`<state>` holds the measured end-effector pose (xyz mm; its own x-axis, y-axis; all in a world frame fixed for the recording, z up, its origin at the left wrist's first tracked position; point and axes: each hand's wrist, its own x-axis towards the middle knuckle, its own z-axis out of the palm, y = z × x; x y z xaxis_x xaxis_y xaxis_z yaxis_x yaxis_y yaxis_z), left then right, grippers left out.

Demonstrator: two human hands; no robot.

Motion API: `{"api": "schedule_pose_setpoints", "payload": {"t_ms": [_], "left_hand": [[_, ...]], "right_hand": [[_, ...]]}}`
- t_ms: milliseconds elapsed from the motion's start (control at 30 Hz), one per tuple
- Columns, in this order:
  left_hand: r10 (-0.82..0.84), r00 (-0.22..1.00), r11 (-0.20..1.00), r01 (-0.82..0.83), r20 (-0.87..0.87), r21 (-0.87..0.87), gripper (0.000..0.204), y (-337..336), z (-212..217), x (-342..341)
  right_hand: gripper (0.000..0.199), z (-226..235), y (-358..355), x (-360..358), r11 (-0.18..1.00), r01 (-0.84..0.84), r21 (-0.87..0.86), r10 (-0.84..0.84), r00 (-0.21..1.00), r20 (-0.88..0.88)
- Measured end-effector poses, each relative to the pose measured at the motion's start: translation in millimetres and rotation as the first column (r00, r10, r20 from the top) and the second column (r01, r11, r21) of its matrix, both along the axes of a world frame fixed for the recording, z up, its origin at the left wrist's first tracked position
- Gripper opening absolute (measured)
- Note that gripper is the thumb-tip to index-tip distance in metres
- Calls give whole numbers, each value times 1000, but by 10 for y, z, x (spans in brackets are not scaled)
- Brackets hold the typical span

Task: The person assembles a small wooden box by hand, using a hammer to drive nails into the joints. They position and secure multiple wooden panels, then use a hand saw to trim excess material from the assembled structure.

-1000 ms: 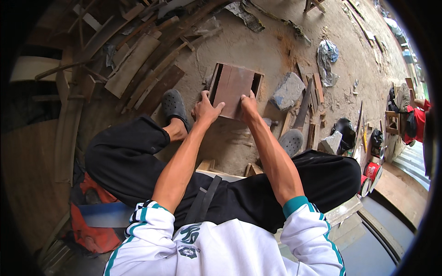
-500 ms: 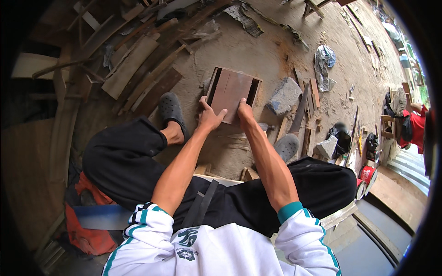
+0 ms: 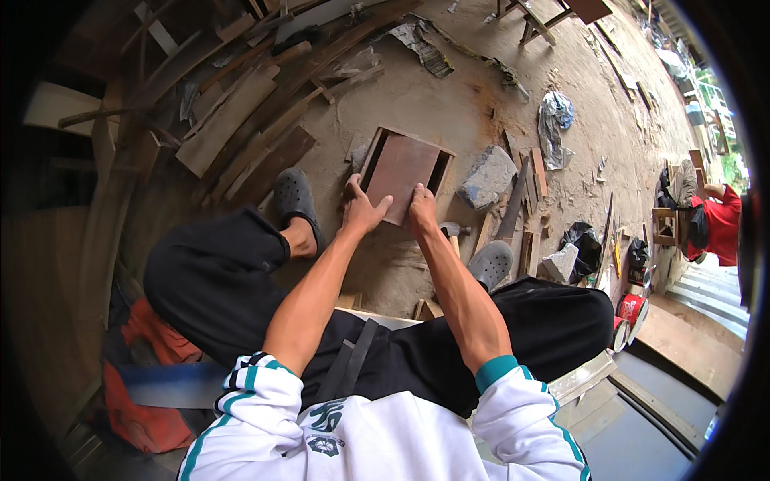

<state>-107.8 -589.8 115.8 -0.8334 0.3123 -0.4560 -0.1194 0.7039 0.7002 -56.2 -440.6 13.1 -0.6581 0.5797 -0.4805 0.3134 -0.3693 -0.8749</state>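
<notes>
A shallow brown wooden box [image 3: 407, 170], with a flat reddish-brown panel across its middle and dark gaps along both sides, is between my hands. My left hand [image 3: 365, 210] grips its near left corner, fingers over the side and thumb lying toward the panel. At the near right, my right hand [image 3: 422, 207] pinches the edge, with the thumb on top of the panel. The fingers under the box are hidden. Just beside my right wrist, a hammer [image 3: 455, 230] lies on the ground, partly covered by my forearm.
A concrete block [image 3: 488, 176] and a handsaw [image 3: 513, 200] lie right of the box. Wooden boards [image 3: 228, 120] are heaped at the left. Crumpled plastic [image 3: 553, 128] is farther right. A person in red [image 3: 722, 228] is at the far right. My shoes [image 3: 297, 196] flank the work.
The box has turned slightly clockwise and come a little nearer, with both hands still on it. More of the hammer shows beside my right forearm. The view has shifted a little.
</notes>
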Motion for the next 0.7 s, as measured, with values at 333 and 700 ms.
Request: {"api": "schedule_pose_setpoints", "payload": {"t_ms": [333, 700], "left_hand": [[107, 994, 986, -103, -23, 129, 88, 27, -89, -104], [529, 848, 572, -351, -7, 742, 43, 41, -35, -661]], "right_hand": [[35, 473, 105, -12, 982, 75, 175, -80, 997, 18], [32, 2012, 914, -210, 446, -430, 785, 315, 896, 312]]}}
